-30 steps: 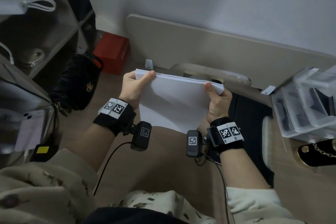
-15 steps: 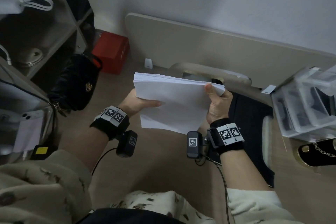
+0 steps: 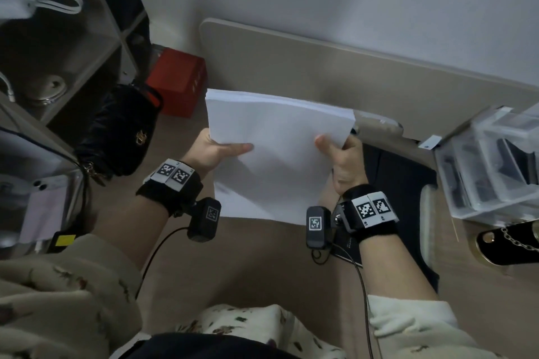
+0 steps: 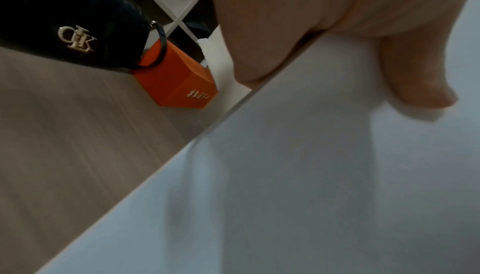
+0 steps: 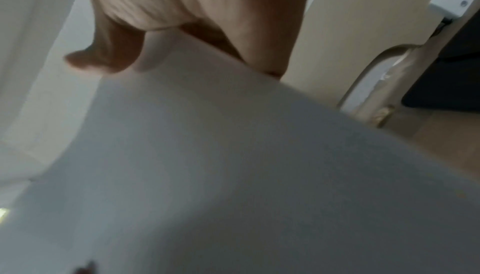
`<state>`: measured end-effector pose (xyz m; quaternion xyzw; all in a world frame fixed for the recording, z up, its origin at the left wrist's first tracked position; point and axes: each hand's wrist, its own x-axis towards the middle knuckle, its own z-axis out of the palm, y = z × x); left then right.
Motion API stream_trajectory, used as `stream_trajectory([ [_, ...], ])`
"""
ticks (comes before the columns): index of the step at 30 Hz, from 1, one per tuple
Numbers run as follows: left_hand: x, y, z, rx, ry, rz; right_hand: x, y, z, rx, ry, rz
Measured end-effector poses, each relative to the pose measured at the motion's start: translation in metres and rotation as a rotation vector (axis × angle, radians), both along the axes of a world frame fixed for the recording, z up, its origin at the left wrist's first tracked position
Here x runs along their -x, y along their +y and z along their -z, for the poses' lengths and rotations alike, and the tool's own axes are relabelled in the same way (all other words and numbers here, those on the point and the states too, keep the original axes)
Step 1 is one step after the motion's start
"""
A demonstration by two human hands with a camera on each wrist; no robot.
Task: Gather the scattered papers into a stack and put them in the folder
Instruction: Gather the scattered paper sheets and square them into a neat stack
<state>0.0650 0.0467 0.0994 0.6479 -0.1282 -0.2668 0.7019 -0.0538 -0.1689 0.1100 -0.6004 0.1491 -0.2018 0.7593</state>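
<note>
Papers (image 3: 277, 154) hang in one stack, left hand (image 3: 210, 151) pinching the nine o'clock edge, right hand (image 3: 344, 160) pinching three o'clock; the dark folder (image 3: 399, 183) probably lies nearest the right hand.

A plain white stack of papers (image 3: 277, 154) fills the grip, unmarked on its upper sheet. Black wristbands (image 3: 172, 192) behind the grip carry black-and-white checkered tags. To the left of the grip lie a glossy black handbag (image 3: 116, 131) with a gold monogram and an orange-red box (image 3: 178, 81) with small gold lettering. Cream sleeves (image 3: 58, 294) show a scattered dark floral print. The floor (image 3: 262, 265) is grey-brown woodgrain.
</note>
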Motion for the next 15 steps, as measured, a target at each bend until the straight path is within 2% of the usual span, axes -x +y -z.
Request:
stream_trajectory([
  [4, -0.006, 0.012, 0.002, 0.055, 0.058, 0.004, 0.015, 0.011, 0.043, 0.037, 0.337, -0.181],
  [7, -0.011, 0.017, 0.008, -0.021, 0.122, 0.037, 0.022, 0.028, 0.061, -0.045, 0.508, -0.14],
  [13, -0.018, 0.022, 0.027, -0.192, 0.26, 0.051, 0.021, 0.045, 0.076, -0.116, 0.57, 0.004],
  [15, -0.017, 0.025, 0.034, -0.24, 0.273, 0.112, 0.02, 0.046, 0.08, -0.124, 0.593, 0.03],
])
